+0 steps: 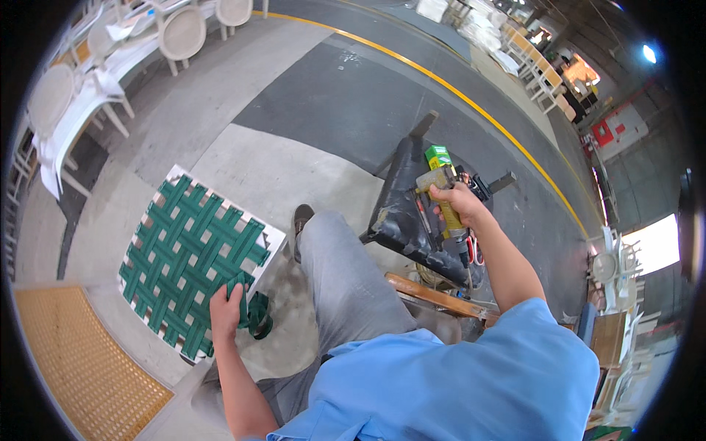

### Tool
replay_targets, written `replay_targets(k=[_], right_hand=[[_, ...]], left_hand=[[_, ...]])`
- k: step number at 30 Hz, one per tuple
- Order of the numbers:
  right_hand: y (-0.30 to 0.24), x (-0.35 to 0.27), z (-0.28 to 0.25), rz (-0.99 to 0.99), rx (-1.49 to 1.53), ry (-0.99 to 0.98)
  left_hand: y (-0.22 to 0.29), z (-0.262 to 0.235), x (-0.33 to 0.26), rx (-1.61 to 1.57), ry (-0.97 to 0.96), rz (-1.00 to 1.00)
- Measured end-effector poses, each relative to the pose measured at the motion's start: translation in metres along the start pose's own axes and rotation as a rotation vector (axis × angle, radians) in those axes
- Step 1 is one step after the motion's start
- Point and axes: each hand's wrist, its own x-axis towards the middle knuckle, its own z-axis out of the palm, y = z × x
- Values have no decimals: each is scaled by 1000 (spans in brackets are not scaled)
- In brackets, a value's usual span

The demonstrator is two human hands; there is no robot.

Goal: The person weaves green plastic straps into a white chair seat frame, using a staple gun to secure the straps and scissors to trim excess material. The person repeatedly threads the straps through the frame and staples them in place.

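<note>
My left hand [225, 309] is closed on a green webbing strap [237, 288] at the near right edge of a seat frame. Green straps cross over and under one another to form the woven seat [180, 253], and pale gaps show between them. A loose strap end [259, 316] hangs in folds beside that hand. On the right, my right hand [457, 203] grips a yellow pistol-shaped power tool [450, 220] above a worn black padded stool [397, 213]. Its exact kind is hard to make out. Red-handled scissors [475, 251] are next to its dark lower end.
A green box [437, 156] and small tools lie on the stool, whose legs stick out. A woven cane panel [88, 360] is at the lower left. Pale chairs [182, 33] line the far left. A yellow line [441, 77] curves across the floor.
</note>
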Motion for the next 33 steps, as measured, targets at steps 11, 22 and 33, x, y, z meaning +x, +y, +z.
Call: replay_targets(k=[11,22,33], right_hand=[[74,83,-8,211,-197,-67],[132,-6,-139,232,-1267,86],[194,-34,-133,95,-876,552]], left_hand=[[-13,42,-34,620,413,202],[0,61,-27,445,253,95],[21,26,-33,-138,-10,-312]])
